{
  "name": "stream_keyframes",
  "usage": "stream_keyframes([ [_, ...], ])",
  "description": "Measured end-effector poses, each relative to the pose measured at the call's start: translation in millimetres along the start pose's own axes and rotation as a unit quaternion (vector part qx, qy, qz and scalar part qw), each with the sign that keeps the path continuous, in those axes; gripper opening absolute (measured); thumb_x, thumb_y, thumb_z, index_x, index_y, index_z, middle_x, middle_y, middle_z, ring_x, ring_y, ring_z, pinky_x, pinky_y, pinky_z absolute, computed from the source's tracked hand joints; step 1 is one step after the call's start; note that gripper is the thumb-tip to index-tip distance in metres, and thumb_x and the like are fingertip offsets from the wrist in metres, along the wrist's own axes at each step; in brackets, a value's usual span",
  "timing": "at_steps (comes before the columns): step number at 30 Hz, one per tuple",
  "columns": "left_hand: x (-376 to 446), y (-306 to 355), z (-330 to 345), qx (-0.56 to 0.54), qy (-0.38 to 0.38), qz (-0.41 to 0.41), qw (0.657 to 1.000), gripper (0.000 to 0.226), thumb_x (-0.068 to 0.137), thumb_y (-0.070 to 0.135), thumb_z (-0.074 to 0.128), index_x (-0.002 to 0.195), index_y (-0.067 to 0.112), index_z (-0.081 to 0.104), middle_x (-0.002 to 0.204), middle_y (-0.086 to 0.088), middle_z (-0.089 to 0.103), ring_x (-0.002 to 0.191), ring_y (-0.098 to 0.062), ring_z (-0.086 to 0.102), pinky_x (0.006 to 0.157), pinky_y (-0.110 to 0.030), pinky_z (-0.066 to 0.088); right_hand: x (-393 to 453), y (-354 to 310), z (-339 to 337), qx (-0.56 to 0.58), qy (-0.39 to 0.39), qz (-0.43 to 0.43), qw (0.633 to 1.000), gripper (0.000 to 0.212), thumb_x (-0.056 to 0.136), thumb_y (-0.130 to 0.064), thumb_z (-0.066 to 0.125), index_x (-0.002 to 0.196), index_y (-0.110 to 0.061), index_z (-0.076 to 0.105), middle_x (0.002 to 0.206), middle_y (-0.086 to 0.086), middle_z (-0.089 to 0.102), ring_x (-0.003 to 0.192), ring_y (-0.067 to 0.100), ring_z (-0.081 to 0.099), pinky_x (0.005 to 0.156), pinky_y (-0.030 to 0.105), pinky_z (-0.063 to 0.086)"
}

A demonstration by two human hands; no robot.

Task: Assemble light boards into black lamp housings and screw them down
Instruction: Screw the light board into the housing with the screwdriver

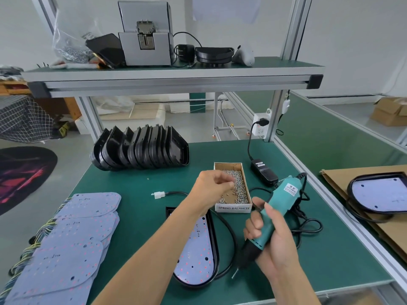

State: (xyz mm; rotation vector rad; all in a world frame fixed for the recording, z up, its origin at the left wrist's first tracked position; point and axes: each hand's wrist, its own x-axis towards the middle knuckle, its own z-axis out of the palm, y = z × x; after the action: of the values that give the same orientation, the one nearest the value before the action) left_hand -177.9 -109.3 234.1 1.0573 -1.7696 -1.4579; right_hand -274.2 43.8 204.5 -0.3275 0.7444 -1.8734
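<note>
my left hand [212,186] pinches over the screw box [233,188] at 12 o'clock, right hand [267,236] grips the electric screwdriver [275,208], lamp housing [214,258] with light board [197,254] on the worktop [330,249] at 6 o'clock.

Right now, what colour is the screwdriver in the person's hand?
Teal green with a black tip end, held in the right hand. The electric screwdriver shows in the head view.

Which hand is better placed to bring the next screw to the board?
Left. The left hand is pinching over the screw box, while the right hand is occupied gripping the electric screwdriver.
</note>
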Motion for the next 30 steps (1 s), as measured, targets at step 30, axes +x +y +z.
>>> stream_keyframes([
  [30,-177.8,6.1,-30.8,-0.499,0.035,-0.035,0.865,0.016,0.089,0.02,0.068,0.08,0.01,0.078,0.076,-0.006,0.066,0.065,-0.012,0.062,0.064,-0.021,0.056,-38.6,-24.3,130.1,0.067,-0.11,-0.216,0.968,0.027,0.103,-0.037,0.048,0.083,-0.021,0.056,0.056,-0.008,0.041,0.046,0.011,0.032,0.052,0.026,0.036],
])
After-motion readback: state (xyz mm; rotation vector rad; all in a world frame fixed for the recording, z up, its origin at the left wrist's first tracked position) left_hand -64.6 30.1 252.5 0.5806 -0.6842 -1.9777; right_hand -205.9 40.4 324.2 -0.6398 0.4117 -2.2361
